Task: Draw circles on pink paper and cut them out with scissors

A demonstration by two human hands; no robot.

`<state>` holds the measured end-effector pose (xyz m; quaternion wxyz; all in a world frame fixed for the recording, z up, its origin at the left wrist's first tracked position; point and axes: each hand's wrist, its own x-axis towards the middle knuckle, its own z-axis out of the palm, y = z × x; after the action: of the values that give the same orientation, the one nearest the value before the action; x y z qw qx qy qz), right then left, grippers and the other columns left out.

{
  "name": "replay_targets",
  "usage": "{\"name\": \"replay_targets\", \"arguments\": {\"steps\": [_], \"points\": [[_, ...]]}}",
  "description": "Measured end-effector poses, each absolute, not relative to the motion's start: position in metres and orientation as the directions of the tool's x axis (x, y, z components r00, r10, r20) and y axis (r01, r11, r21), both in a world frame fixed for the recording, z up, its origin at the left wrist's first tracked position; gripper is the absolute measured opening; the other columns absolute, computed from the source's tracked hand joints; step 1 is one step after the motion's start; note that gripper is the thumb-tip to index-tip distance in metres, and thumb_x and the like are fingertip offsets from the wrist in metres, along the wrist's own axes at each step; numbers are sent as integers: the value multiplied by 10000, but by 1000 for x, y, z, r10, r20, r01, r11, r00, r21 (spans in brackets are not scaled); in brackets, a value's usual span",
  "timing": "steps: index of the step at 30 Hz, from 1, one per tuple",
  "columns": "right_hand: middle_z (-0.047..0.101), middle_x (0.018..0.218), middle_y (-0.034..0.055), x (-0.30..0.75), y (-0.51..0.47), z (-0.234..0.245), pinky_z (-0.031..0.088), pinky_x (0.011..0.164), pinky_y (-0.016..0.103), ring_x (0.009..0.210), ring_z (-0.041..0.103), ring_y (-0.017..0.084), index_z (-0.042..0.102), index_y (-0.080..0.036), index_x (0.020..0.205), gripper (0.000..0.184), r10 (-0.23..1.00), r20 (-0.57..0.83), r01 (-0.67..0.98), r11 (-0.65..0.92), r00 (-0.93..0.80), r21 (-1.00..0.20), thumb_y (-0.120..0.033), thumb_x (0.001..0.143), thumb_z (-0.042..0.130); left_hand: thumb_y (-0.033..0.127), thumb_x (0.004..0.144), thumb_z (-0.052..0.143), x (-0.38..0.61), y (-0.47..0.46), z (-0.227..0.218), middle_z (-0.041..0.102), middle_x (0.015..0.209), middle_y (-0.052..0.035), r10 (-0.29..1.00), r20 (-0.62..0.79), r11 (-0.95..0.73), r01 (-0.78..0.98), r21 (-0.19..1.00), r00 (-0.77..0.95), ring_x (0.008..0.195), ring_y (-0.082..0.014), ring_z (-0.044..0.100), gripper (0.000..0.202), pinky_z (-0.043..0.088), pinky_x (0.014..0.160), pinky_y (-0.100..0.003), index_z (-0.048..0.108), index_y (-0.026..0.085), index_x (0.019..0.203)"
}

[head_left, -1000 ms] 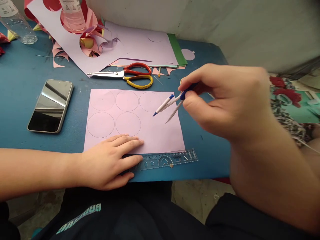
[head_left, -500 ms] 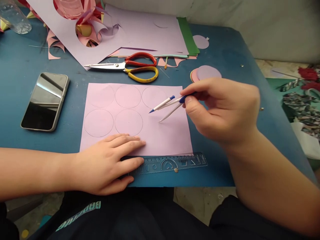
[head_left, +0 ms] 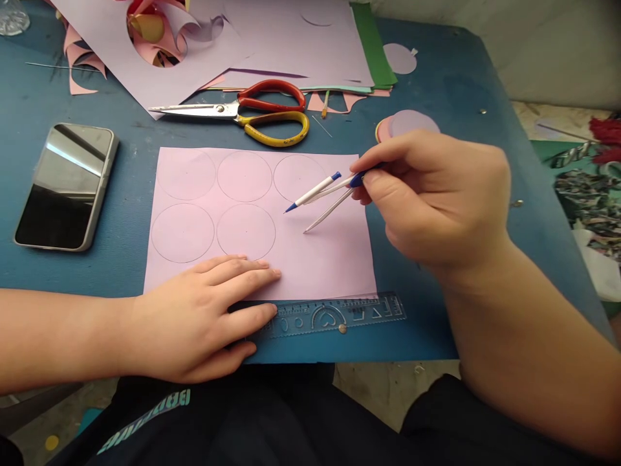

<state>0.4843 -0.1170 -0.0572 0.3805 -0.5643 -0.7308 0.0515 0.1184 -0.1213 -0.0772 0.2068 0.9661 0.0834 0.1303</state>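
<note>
Balancing a compass (head_left: 315,191) over pink paper (head_left: 330,272)

Its needle leg (head_left: 328,211) could have skidded under too light a pinch, or the paper crept beneath a slack left hand (head_left: 204,320). The compass jutted toward nine o'clock from the right hand (head_left: 431,200), which pinched its hinge; the left lay spread across paper and ruler (head_left: 310,316).

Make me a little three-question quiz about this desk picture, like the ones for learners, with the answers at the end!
1. How many drawn circles can you see on the pink sheet?
2. True or false: the scissors have one red handle and one yellow handle.
3. What does the right hand hold? A) ruler, B) compass, C) phone.

Key: 1. Five; 2. True; 3. B.
</note>
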Motion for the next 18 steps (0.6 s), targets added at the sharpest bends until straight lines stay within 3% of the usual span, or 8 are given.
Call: {"name": "replay_targets", "arguments": {"steps": [4, 9, 13, 18], "points": [[839, 862, -3, 490, -111, -65, 677, 792, 526, 745, 808, 321, 928, -364, 1056, 240, 822, 564, 737, 425, -72, -525, -189, 1062, 763, 290, 1217, 692, 119, -120, -76, 768, 1823, -282, 202, 224, -913, 101, 396, 953, 1657, -466, 790, 371, 672, 1442, -670, 743, 158, 1560], [851, 825, -17, 492, -109, -67, 623, 718, 499, 714, 796, 307, 916, -349, 1009, 260, 808, 585, 724, 442, -65, -530, -141, 994, 760, 282, 1194, 722, 119, -120, -76, 776, 1814, -280, 205, 225, -912, 102, 396, 952, 1654, -458, 789, 385, 670, 1447, -664, 754, 159, 1557], [865, 833, -16, 492, -109, -67, 683, 746, 509, 720, 817, 309, 926, -348, 1024, 237, 811, 581, 727, 437, -63, -530, -153, 1030, 790, 277, 1171, 753, 119, -120, -77, 775, 1821, -274, 210, 227, -911, 106, 399, 951, 1665, -456, 784, 411, 662, 1457, -662, 756, 167, 1566], [862, 822, -23, 494, -106, -69, 764, 907, 569, 691, 809, 295, 924, -348, 1032, 241, 798, 597, 709, 468, -84, -527, -146, 1052, 795, 279, 1173, 746, 118, -121, -78, 769, 1825, -270, 209, 231, -912, 104, 396, 950, 1664, -458, 783, 405, 662, 1454, -661, 758, 166, 1562]]}}
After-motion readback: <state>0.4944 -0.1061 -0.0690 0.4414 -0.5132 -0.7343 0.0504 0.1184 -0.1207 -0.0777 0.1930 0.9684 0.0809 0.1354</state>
